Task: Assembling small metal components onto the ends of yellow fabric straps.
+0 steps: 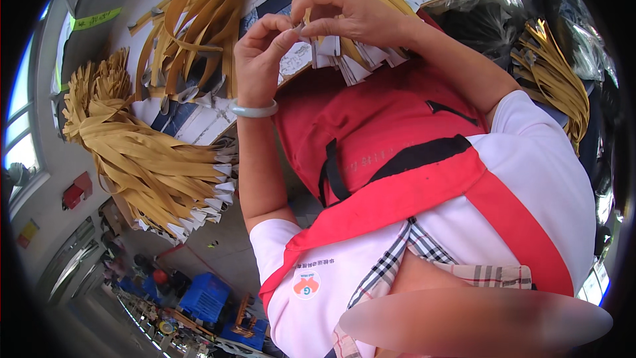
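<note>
At upper centre, the left hand [260, 59] and right hand [344, 13] pinch their fingers together on a small white paper tag [301, 28] above a tag bundle [351, 59], apparently mid-fastening, needing steady fingertip grip next.

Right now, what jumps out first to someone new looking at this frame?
The two hands meet at top centre: the left hand, with a pale bangle on its wrist, and the right hand pinch something small between fingertips, over a fan of white paper tags. Big bundles of tan strips fill the left side. A red apron spreads across the middle.
</note>
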The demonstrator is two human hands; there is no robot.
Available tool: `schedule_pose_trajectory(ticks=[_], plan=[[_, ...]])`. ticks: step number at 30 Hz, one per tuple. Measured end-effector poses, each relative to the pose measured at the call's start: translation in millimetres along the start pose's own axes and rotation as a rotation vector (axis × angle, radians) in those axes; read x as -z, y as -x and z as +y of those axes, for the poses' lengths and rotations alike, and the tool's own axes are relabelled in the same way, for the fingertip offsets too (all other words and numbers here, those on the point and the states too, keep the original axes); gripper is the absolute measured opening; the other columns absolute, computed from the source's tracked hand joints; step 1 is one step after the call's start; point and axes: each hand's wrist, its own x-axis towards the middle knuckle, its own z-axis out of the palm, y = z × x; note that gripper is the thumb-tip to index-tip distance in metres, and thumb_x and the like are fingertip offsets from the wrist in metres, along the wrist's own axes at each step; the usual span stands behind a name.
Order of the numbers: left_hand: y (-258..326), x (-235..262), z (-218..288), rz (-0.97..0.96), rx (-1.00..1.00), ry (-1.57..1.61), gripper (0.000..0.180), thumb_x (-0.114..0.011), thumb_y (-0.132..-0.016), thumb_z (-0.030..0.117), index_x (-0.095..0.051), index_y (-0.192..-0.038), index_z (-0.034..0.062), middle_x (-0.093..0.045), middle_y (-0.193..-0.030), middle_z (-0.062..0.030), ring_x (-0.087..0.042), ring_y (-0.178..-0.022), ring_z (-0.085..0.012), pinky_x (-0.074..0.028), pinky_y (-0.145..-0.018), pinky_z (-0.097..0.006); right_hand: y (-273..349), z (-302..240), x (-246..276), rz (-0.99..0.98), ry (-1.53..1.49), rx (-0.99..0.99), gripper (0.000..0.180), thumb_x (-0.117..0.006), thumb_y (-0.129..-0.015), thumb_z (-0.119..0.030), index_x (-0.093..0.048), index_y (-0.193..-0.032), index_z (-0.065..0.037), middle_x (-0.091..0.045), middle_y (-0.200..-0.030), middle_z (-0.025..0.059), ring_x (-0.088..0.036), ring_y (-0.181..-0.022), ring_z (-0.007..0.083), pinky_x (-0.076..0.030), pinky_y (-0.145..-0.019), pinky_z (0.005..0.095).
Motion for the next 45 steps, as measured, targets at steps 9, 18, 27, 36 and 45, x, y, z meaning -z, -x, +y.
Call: schedule_pose_trajectory(ticks=[9, 18, 27, 36, 45], plan=[[1, 2, -2, -0.043, 0.078, 0.048, 0.012, -0.069, -0.088, 0.0, -0.065, -0.099, -0.0021, -0.066, -0.102, -0.0039, -0.061, -0.092, -0.0095, -0.049, -0.085, -0.023, -5, 6, 7, -0.157, -0.122, -0.104, 0.012, -0.07, -0.09, -0.014, -0.063, -0.095, -0.006, -0.061, -0.089, -0.0012, -0.057, -0.08, 0.0073, -0.046, -0.071, 0.0231], [3, -13, 2, 0.103, 0.019, -0.068, 0.019, -0.073, -0.082, -0.006, -0.064, -0.099, -0.0018, -0.069, -0.091, -0.0034, -0.065, -0.082, -0.0093, -0.053, -0.076, -0.022, -13, -3, 14, -0.114, -0.303, -0.187, 0.007, -0.069, -0.09, -0.011, -0.066, -0.09, -0.005, -0.059, -0.083, -0.0019, -0.055, -0.07, 0.0069, -0.045, -0.062, 0.023], [1, -34, -24, 0.442, -0.315, -0.488, 0.014, -0.067, -0.079, -0.007, -0.058, -0.086, 0.001, -0.062, -0.075, -0.0008, -0.057, -0.067, -0.0053, -0.047, -0.062, -0.02, 2, 14, -17, 0.268, 0.523, 0.339, 0.008, -0.066, -0.086, -0.01, -0.059, -0.087, -0.007, -0.053, -0.084, 0.0089, -0.057, -0.074, 0.0302, -0.047, -0.064, 0.0378], [15, -14, -6, 0.121, 0.076, -0.253, 0.02, -0.069, -0.087, -0.003, -0.067, -0.107, -0.0024, -0.062, -0.077, -0.0021, -0.062, -0.076, -0.0089, -0.051, -0.066, -0.021, 12, 25, -9, 0.119, -0.074, 0.074, 0.009, -0.066, -0.094, -0.014, -0.063, -0.095, -0.005, -0.059, -0.085, -0.0004, -0.058, -0.076, 0.0086, -0.047, -0.064, 0.0253], [28, -34, -14, 0.216, -0.21, -0.852, 0.012, -0.072, -0.083, 0.003, -0.06, -0.085, 0.0022, -0.061, -0.073, -0.0118, -0.06, -0.061, -0.0213, -0.046, -0.057, -0.031, 26, 5, -14, 0.142, -0.21, -0.278, 0.026, -0.066, -0.095, -0.029, -0.063, -0.086, -0.005, -0.056, -0.069, -0.0033, -0.052, -0.06, 0.0036, -0.044, -0.055, 0.0204]])
